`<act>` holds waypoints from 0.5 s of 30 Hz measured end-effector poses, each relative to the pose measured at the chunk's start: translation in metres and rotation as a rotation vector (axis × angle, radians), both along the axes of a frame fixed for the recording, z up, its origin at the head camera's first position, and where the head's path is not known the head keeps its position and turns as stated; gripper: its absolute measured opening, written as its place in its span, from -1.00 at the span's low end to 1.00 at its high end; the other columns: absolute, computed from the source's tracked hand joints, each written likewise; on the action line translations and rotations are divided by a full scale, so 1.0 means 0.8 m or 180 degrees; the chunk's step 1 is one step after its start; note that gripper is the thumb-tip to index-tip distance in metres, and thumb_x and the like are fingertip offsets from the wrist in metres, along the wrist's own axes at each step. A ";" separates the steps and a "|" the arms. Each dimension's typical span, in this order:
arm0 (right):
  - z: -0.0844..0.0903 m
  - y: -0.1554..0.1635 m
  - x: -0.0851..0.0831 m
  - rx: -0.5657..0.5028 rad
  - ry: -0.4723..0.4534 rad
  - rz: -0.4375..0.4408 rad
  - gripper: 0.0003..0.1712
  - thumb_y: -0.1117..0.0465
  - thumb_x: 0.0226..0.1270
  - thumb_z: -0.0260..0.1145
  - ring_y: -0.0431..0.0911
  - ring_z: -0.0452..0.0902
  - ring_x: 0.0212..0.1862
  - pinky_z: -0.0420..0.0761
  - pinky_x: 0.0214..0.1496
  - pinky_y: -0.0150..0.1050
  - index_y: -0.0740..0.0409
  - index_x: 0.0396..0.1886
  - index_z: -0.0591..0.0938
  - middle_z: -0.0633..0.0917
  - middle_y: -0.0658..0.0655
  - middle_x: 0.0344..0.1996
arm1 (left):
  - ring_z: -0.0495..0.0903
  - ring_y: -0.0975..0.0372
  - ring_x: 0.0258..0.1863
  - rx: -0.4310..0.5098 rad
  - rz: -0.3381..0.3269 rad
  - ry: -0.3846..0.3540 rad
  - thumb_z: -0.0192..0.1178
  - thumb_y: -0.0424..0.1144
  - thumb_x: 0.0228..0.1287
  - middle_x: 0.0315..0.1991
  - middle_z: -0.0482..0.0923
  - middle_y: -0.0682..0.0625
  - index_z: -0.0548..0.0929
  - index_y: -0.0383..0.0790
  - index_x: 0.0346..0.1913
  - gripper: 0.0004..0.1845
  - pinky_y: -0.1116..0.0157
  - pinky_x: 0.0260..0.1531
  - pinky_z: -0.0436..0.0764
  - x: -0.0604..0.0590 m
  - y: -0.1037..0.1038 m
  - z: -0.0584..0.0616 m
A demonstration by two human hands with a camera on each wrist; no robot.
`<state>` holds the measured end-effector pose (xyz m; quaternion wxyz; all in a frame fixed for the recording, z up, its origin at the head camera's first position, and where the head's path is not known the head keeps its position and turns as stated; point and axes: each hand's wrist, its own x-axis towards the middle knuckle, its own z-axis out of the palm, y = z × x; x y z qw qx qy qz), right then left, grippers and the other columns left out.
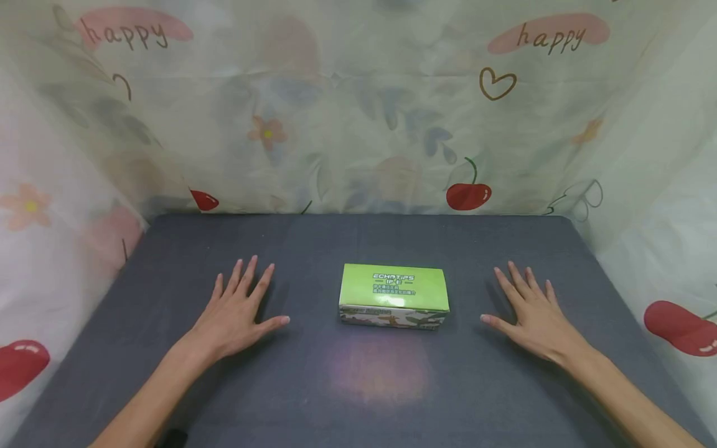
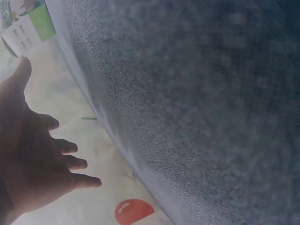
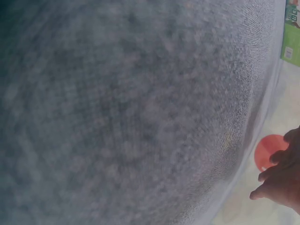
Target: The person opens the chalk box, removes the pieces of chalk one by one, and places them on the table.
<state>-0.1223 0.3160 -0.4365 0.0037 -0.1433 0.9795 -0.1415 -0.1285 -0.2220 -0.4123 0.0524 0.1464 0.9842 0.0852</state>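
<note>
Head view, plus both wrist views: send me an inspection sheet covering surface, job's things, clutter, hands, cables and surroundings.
Surface: dark grey table, with a pinkish glare on the near side of the box.
Job's things: one green-topped box, lying between the hands; it looks closed.
Clutter: a dark item at the bottom edge by the left forearm; too cut off to identify.
Hands: left hand and right hand both have fingers spread, and neither touches the box.
Cables: nothing seen.
Surroundings: patterned cloth behind the table and on both sides.
</note>
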 end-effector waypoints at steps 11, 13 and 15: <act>-0.001 0.003 0.002 -0.0048 0.0072 0.0022 0.15 -0.34 0.30 0.27 0.41 -0.22 0.52 -0.25 0.41 0.52 0.08 0.63 -0.05 -0.04 0.36 0.56 | -0.29 -0.20 0.54 0.0087 -0.0030 0.0020 0.00 0.57 0.15 0.59 -0.28 -0.26 -0.08 -0.10 0.62 0.17 -0.35 0.42 -0.18 0.005 0.001 -0.001; -0.001 0.001 0.001 -0.0088 0.0114 0.0054 0.15 -0.33 0.29 0.28 0.39 -0.22 0.53 -0.23 0.42 0.50 0.06 0.63 -0.04 -0.03 0.34 0.56 | -0.28 -0.19 0.55 0.0105 -0.0050 0.0033 -0.01 0.58 0.14 0.59 -0.27 -0.26 -0.09 -0.10 0.62 0.18 -0.35 0.42 -0.17 0.006 0.003 -0.002; 0.001 -0.002 0.000 -0.0142 0.0159 0.0103 0.14 -0.33 0.28 0.30 0.36 -0.21 0.54 -0.23 0.44 0.48 0.04 0.63 -0.03 -0.02 0.33 0.56 | -0.27 -0.19 0.55 0.0127 -0.0086 0.0054 -0.01 0.58 0.14 0.59 -0.26 -0.26 -0.08 -0.11 0.62 0.19 -0.34 0.42 -0.15 0.006 0.007 -0.002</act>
